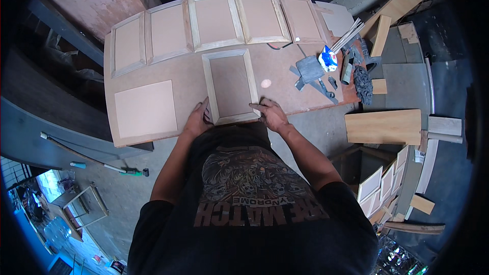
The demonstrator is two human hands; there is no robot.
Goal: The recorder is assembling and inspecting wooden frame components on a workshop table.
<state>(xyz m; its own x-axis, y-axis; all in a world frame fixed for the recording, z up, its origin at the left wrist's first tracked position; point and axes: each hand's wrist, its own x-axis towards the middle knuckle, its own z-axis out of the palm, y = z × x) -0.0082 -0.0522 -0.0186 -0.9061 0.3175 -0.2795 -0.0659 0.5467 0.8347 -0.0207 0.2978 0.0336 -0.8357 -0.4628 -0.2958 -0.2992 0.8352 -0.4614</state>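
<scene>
A pale wooden frame (212, 89) lies at the near edge of the worktable, right before my body. My left hand (197, 118) grips its lower left side, the fingers pressed to the outer edge. On the opposite side my right hand (273, 115) is closed on the lower right corner, with one finger reaching over the rail. Inside the frame is a brownish flat surface; I cannot tell whether it is a fitted panel or the tabletop. A loose light-brown panel (145, 112) rests flat to the left of my left hand.
Several framed panels (216, 19) line the far side of the worktable (191, 71). At its right are a dark square tool (309, 69), a blue-and-white package (328, 58), thin sticks (348, 35) and a dark crumpled cloth (363, 84). Boards (383, 127) lean beyond the right edge.
</scene>
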